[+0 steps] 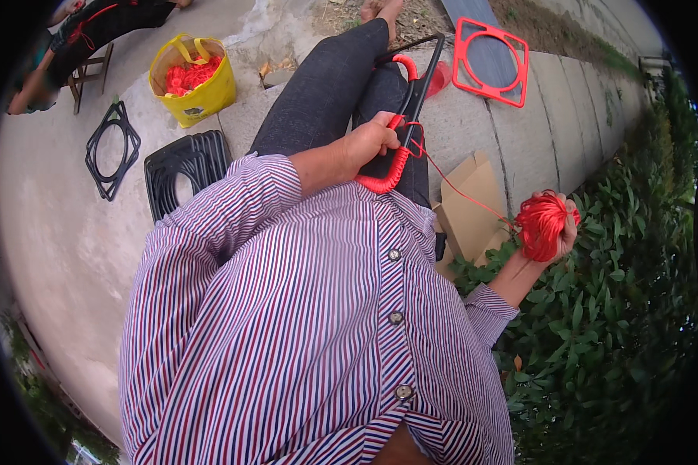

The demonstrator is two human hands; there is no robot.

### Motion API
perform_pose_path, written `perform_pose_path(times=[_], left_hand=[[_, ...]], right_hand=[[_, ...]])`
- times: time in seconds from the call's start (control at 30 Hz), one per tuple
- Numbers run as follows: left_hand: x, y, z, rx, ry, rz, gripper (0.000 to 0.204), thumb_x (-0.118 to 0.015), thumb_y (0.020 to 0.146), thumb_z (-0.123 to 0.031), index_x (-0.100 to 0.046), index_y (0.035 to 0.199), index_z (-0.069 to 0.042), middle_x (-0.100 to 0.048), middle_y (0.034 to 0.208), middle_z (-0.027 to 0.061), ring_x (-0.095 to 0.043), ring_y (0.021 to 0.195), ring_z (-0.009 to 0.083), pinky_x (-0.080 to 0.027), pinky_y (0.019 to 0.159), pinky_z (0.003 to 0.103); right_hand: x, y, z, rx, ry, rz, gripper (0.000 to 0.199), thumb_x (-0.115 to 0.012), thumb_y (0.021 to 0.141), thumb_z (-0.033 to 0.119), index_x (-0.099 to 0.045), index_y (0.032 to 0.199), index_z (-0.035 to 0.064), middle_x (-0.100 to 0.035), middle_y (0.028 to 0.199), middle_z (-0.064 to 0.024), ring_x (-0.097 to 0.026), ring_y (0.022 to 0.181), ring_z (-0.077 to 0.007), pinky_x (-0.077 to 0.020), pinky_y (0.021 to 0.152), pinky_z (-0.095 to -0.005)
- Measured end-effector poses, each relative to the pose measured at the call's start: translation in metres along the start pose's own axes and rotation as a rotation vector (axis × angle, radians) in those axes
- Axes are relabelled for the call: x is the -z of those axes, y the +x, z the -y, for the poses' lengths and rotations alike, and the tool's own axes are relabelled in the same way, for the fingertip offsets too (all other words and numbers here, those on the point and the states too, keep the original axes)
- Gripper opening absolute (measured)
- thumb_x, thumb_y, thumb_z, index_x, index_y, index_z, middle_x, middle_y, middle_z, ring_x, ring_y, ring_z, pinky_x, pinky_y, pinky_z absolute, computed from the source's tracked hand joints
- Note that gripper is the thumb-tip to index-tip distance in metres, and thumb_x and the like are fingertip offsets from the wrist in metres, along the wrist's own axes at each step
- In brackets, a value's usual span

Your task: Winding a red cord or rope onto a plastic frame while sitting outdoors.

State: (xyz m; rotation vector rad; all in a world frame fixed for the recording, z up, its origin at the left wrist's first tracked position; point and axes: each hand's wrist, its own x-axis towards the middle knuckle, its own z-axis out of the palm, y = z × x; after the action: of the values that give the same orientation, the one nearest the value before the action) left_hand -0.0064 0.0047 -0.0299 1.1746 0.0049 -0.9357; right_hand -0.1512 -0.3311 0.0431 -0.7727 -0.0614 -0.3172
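Observation:
Over my lap, my left hand (371,146) is closed round a black frame (421,97) that has a ring-shaped opening. Red cord is wound tightly round part of that ring, and the wound curve (392,177) shows just below my fingers. A few loose loops lie by the frame's edge. From there a single red strand (467,194) runs across to the right, up to a bundle of red cord (541,225). My right hand (570,229) grips this bundle, held out over green plants; the bundle hides part of the fingers.
A finished-looking red frame (461,54) lies on the paving at upper right. An open cardboard box (473,205) sits beside my leg. To the left are stacked black frames (186,147), one separate frame (93,147) and a yellow bag (209,101) of red material. Another person (124,19) sits at upper left.

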Motion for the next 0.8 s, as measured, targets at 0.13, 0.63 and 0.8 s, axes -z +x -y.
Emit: perform_pose_path(times=[0.13,0.63,0.8], left_hand=[[-0.008,-0.007,-0.006,0.024,0.037,0.004,0.052,-0.050,0.075,-0.007,-0.044,0.127,-0.004,-0.046,0.090,0.0005,-0.041,0.080,0.0112,-0.033,0.079,0.022],[0.001,0.013,0.004,0.004,-0.017,0.007,0.043,-0.053,0.074,-0.013,-0.053,0.115,-0.003,-0.049,0.093,0.0036,-0.042,0.085,0.0143,-0.035,0.079,0.025],[0.001,0.003,-0.017,-0.130,0.394,-0.192,0.050,-0.054,0.076,-0.011,-0.048,0.124,0.000,-0.045,0.118,0.0105,-0.044,0.112,0.0195,-0.035,0.097,0.028]], right_hand=[[-0.063,0.005,-0.114,-0.236,-0.462,-0.111,0.019,-0.057,0.068,-0.004,-0.046,0.081,0.0041,-0.057,0.107,-0.0168,-0.062,0.086,-0.0207,-0.0518,0.074,-0.0325],[-0.167,-0.017,-0.091,-0.422,-0.515,0.163,0.019,-0.061,0.076,-0.006,-0.049,0.088,0.0022,-0.051,0.072,-0.0004,-0.049,0.056,-0.0040,-0.0414,0.053,-0.0199],[-0.180,-0.004,-0.081,-0.428,-0.651,0.213,0.023,-0.064,0.075,-0.003,-0.050,0.092,0.0023,-0.055,0.075,-0.0001,-0.052,0.064,-0.0043,-0.0441,0.059,-0.0201]])
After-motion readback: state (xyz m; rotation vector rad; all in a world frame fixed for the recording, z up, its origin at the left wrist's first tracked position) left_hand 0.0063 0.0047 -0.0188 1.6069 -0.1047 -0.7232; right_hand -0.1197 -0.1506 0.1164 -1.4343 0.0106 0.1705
